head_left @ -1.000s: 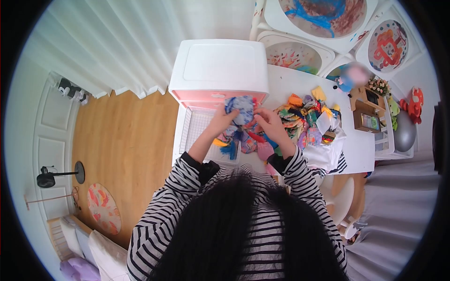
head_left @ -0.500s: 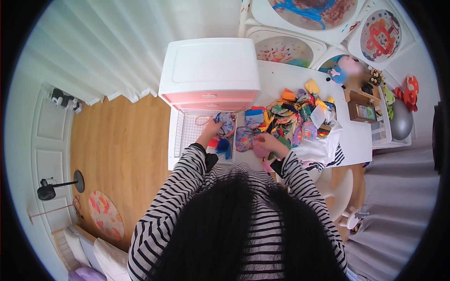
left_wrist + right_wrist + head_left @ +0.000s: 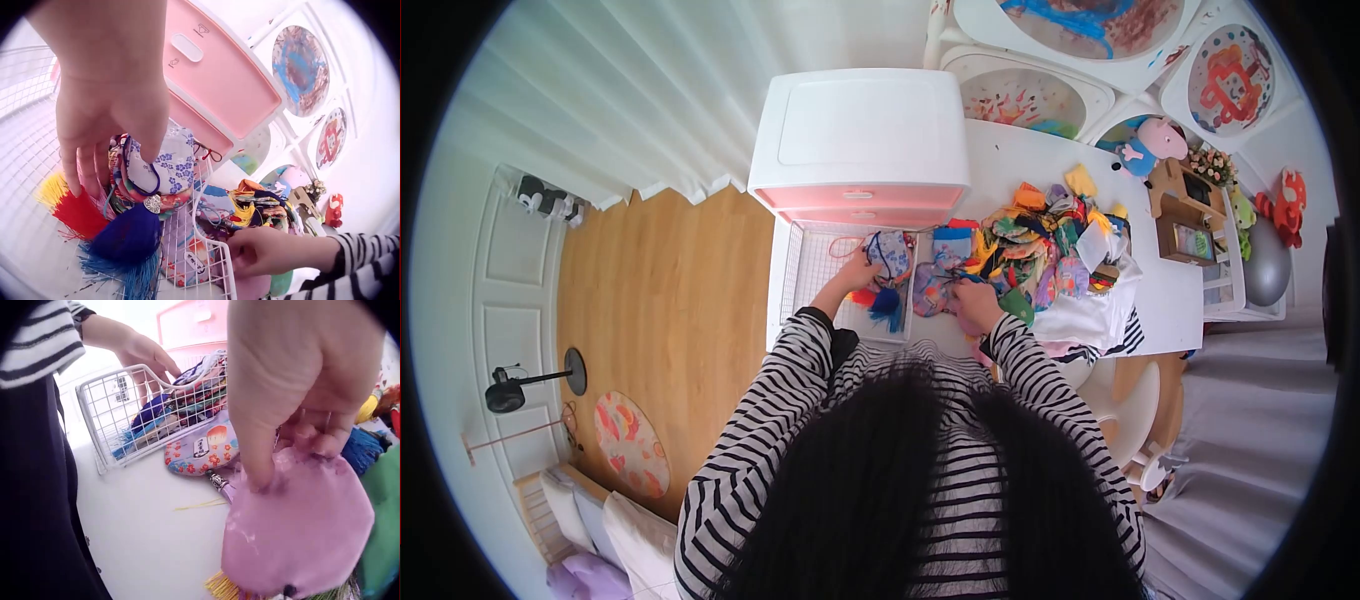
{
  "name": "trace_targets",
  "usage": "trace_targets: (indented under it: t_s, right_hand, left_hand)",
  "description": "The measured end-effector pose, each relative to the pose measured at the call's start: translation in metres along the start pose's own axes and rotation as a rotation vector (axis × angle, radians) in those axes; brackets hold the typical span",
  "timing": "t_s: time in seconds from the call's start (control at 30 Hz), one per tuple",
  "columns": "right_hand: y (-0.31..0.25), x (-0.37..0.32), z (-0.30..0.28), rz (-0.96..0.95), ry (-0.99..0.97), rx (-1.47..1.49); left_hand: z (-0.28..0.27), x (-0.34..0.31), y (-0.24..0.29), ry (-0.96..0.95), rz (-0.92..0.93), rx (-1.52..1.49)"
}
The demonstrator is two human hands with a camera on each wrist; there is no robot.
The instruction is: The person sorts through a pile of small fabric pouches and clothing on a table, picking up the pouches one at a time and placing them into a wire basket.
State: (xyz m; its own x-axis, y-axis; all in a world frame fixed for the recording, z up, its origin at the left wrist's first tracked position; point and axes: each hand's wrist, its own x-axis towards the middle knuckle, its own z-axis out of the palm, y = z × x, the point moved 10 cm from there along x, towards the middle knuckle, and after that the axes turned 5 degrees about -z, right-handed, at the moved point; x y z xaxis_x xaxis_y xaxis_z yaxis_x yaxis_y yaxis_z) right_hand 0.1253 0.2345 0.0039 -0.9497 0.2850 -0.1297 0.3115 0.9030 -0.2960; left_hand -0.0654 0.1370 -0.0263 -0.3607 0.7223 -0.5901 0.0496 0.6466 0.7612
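Observation:
My left hand (image 3: 857,270) reaches into a white wire basket (image 3: 803,290), its fingers fairly straight. The thumb rests against a white sachet with blue flowers (image 3: 175,164), while the other fingers lie over the far side of the pile. Dark blue (image 3: 128,236) and red (image 3: 81,214) tassels hang below them. Outside the basket, my right hand (image 3: 977,304) pinches a pink satin pouch (image 3: 297,525) by its gathered top between thumb and fingers. A lilac floral sachet (image 3: 203,450) lies between that pouch and the basket wall.
A heap of colourful sachets and tassels (image 3: 1030,245) covers the table's middle, beside white cloth (image 3: 1070,318). Behind the basket stands a white and pink drawer unit (image 3: 860,130). A plush toy (image 3: 1155,145) and wooden organizer (image 3: 1185,215) sit farther right.
The hands have separated: the left lowered the blue-flowered sachet into the basket. The right moved down to the nearby pouches and now pinches the pink one.

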Motion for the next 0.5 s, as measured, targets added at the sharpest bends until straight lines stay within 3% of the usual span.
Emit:
trace_targets:
  t_s: [0.1, 0.23, 0.4, 0.5]
  right_hand:
    - [0.001, 0.000, -0.002, 0.025, -0.082, -0.126]
    - [-0.014, 0.016, -0.023, -0.012, -0.099, -0.102]
    - [-0.051, 0.046, -0.022, -0.219, 0.016, 0.034]
    - [-0.051, 0.054, -0.007, -0.183, 0.039, 0.064]
  left_hand:
    - [-0.009, 0.045, -0.057, 0.082, 0.035, 0.099]
    - [-0.027, 0.016, -0.040, 0.086, 0.003, 0.066]
    - [-0.035, -0.009, -0.022, 0.035, -0.018, 0.068]
    - [-0.036, -0.026, -0.011, 0.028, -0.009, 0.039]
